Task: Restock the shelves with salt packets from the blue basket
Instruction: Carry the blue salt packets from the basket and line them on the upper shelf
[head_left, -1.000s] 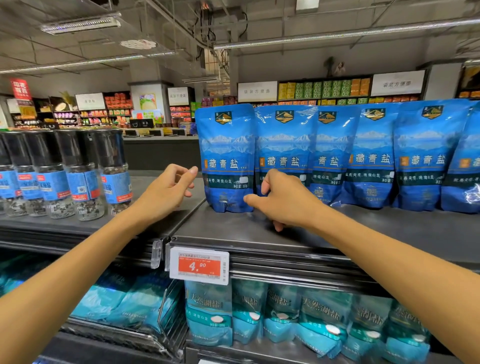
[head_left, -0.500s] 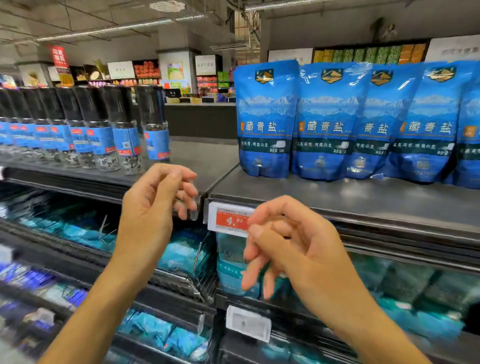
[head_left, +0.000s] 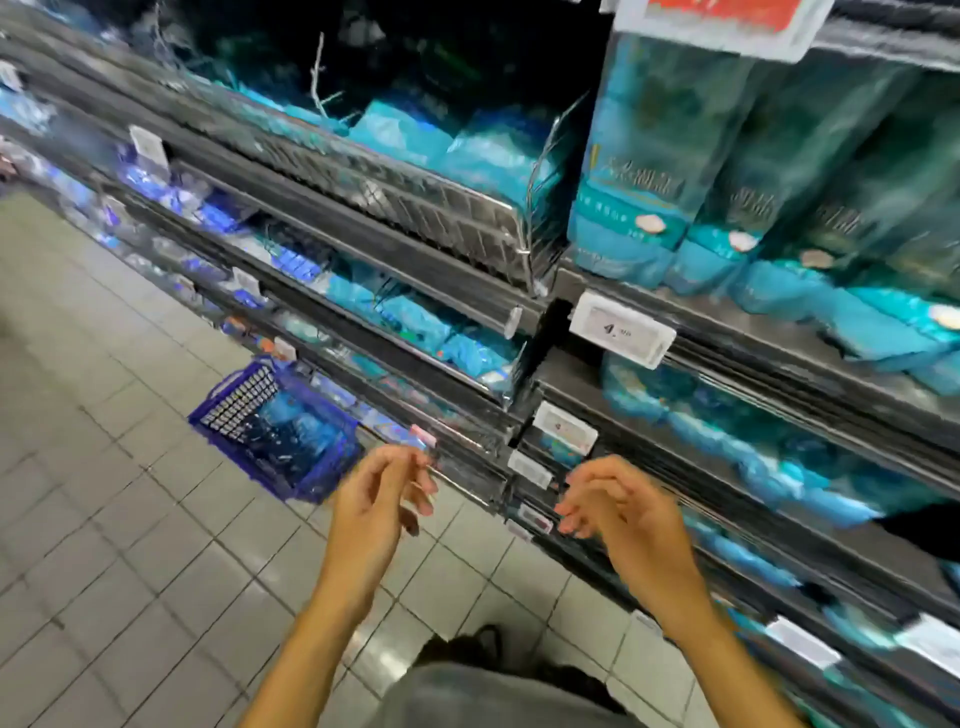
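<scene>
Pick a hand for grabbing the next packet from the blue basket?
Left, probably. The left hand hangs empty nearest the blue basket on the floor; the right hand, also empty, sits farther from it.

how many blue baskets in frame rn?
1. The blue basket sits on the tiled floor at the foot of the shelves, ahead of the left hand. It holds blue packets. None other shows; the frame is blurred.

Both hands hanging empty w/ loosely curled fingers, left hand (head_left: 376, 501) and right hand (head_left: 621, 512), over a tiled floor (head_left: 104, 545); blue basket (head_left: 275, 431) sitting beside shelves (head_left: 363, 244) holding teal salt packets (head_left: 639, 171).
</scene>
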